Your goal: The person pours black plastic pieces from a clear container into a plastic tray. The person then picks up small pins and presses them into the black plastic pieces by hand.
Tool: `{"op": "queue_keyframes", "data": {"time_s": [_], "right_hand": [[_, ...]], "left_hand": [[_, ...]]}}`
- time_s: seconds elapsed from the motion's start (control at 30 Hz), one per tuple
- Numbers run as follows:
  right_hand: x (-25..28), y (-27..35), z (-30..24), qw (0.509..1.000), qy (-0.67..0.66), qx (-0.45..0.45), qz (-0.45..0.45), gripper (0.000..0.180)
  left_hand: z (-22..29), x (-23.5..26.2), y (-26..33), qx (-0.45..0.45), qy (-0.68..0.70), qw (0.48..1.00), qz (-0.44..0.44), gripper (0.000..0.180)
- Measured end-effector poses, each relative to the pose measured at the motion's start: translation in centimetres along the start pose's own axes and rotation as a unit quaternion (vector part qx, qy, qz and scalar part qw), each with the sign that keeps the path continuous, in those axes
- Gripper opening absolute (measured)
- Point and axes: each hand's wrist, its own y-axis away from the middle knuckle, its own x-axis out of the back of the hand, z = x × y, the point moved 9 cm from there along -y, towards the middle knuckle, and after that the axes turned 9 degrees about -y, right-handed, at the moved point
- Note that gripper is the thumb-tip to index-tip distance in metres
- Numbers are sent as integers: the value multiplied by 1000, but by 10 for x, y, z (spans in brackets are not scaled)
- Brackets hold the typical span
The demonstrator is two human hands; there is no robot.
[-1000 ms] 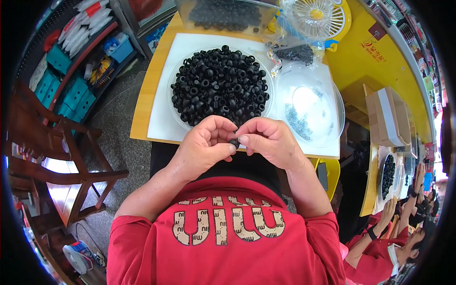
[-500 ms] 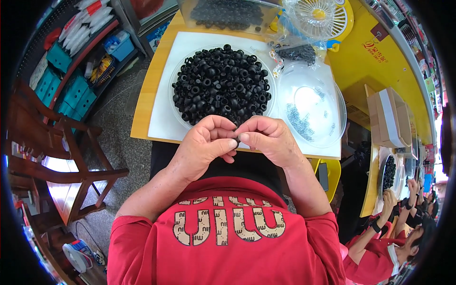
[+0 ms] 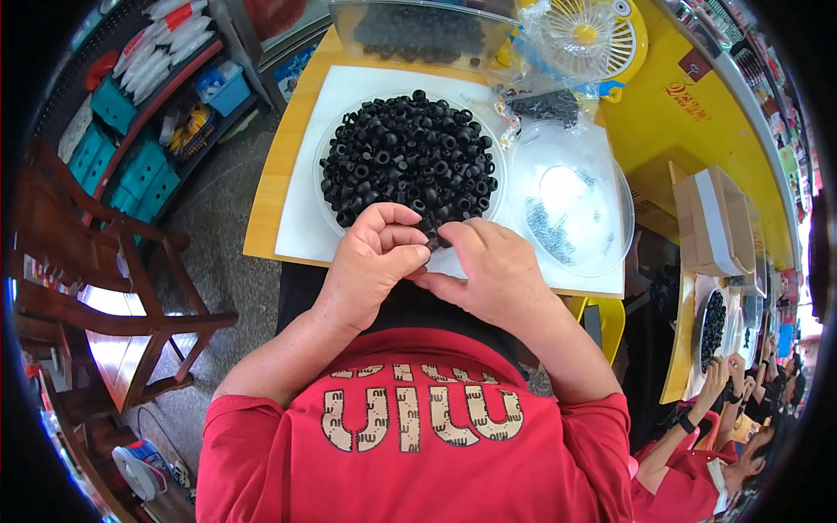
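At the near edge of the table, between the fingertips of both hands, sits a small black ring (image 3: pixel 430 234), pinched from either side. The left hand (image 3: pixel 377 261) has its fingers curled in and pressed together, their tips meeting the ring from the left; the right hand (image 3: pixel 488 272) closes thumb and forefinger on it from the right, so the two hands touch at the knuckles. The ring is held just over the near rim of a clear round dish (image 3: pixel 324 157) heaped with many more black rings (image 3: pixel 405 152). That dish stands on a white sheet (image 3: pixel 301 231) covering the yellow table (image 3: pixel 270 187). Just to the right lies a second clear dish (image 3: pixel 610 244) holding a thin scatter of small dark parts. Behind them stand a clear box of black pieces (image 3: pixel 418 30) and a small yellow fan (image 3: pixel 588 30).
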Motion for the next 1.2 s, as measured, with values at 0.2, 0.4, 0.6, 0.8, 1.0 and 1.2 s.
{"op": "queue_keyframes", "data": {"time_s": [0.2,0.4,0.6,0.8,1.0,1.2], "right_hand": [[-7,-1,-11,995,86,55,-8,36],[-7,1,-9,993,98,70,4,27],[0,2,-5,993,99,57,22,25],[-1,2,-8,991,111,68,6,27],[-6,2,-8,989,119,86,3,27],[-7,-3,-9,991,118,66,2,27]], "left_hand": [[2,-6,1,-18,-27,999,4,31],[2,-9,2,-40,-96,995,11,30],[-7,-11,2,6,-107,994,-25,22],[-9,-11,2,17,-176,984,-26,19],[-2,-12,0,-5,-221,975,-9,16],[2,-9,-5,-43,-217,975,10,12]]}}
